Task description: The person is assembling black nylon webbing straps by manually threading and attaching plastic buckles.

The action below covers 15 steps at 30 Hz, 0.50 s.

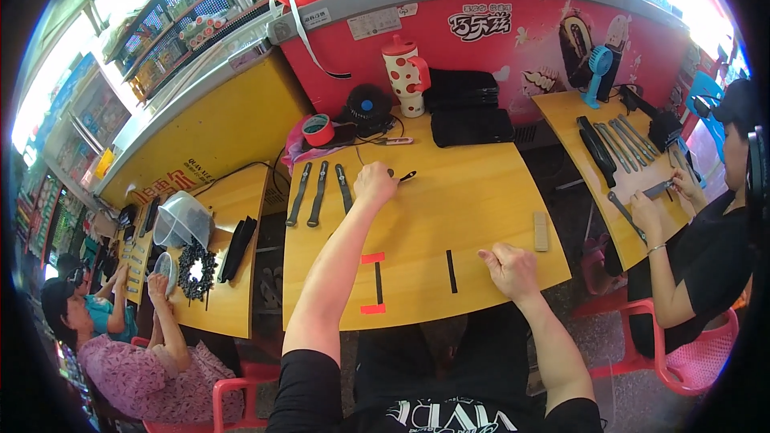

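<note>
My left hand [375, 184] is closed over the middle of the yellow table, pinching a dark strap [407, 176] whose end sticks out to the right of the fingers. The rest of that strap is hidden under the hand. Beside the wrist lies a dark grey strap [343, 184], with two similar straps [318, 195] [299, 195] lined up further left. At the right front, my right hand [511, 271] is a loose fist with its thumb pointing left, and nothing shows in it. Left of it lies a short black strip [451, 271]. Another thin dark strip [378, 282] runs between two red tape marks [373, 257].
At the table's back stand a dotted tumbler [407, 80], a black fan [368, 107], red tape roll [318, 130] and stacked black pouches [473, 126]. A wooden block [541, 232] lies by the right edge. People work at side tables [642, 228] left and right.
</note>
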### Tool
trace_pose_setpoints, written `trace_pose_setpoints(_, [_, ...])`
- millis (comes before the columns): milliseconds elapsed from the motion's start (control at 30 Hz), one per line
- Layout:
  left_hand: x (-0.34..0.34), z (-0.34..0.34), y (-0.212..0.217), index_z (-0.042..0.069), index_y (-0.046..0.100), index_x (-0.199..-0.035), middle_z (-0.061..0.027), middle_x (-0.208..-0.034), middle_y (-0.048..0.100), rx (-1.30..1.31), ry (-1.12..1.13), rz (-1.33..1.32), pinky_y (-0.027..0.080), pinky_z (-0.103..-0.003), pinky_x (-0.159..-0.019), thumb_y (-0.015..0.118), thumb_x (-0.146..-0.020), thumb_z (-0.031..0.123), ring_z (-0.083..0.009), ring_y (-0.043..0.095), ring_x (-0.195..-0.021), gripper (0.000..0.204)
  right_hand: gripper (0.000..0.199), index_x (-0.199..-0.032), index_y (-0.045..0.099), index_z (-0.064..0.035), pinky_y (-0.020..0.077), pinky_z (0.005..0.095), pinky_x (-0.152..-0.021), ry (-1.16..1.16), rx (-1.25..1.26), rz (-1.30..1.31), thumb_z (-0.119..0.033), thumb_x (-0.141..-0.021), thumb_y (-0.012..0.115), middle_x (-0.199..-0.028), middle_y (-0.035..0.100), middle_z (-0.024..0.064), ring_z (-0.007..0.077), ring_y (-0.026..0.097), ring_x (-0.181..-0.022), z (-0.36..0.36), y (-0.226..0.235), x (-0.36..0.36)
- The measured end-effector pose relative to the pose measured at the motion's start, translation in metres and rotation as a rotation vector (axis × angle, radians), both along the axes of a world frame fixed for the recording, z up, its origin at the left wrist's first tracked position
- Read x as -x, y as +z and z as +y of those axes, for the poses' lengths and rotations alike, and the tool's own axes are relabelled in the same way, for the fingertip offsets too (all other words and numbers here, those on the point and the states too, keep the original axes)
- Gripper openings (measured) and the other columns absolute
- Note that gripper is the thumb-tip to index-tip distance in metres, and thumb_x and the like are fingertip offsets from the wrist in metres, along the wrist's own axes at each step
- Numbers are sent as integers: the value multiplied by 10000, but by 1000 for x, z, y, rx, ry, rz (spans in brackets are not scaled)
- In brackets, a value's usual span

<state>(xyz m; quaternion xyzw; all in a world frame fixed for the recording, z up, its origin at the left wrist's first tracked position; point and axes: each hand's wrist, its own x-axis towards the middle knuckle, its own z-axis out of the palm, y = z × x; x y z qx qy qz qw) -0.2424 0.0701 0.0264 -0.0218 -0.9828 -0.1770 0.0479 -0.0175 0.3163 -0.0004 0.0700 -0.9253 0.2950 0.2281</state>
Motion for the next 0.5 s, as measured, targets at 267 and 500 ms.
trace_pose_setpoints(267, [-4, -16, -16, 17, 691, -893, -225, -963, 679, -25, -50, 8, 513, -449, -822, 740, -755, 309, -374, 641, -973, 326, 375, -646, 525, -45, 426, 432, -501, 3, -9, 8, -298, -881, 672, -621, 568, 141, 346, 590, -582, 2, 1, -1])
trace_pose_setpoints(500, [-6, -24, -15, 17, 699, -836, -225, -895, 677, -53, -81, 55, 511, -443, -801, 777, -712, 313, -374, 649, -911, 330, 365, -648, 536, -45, 433, 431, -505, -3, -1, -9, -289, -882, 673, -627, 577, 138, 341, 595, -587, 1, 1, -1])
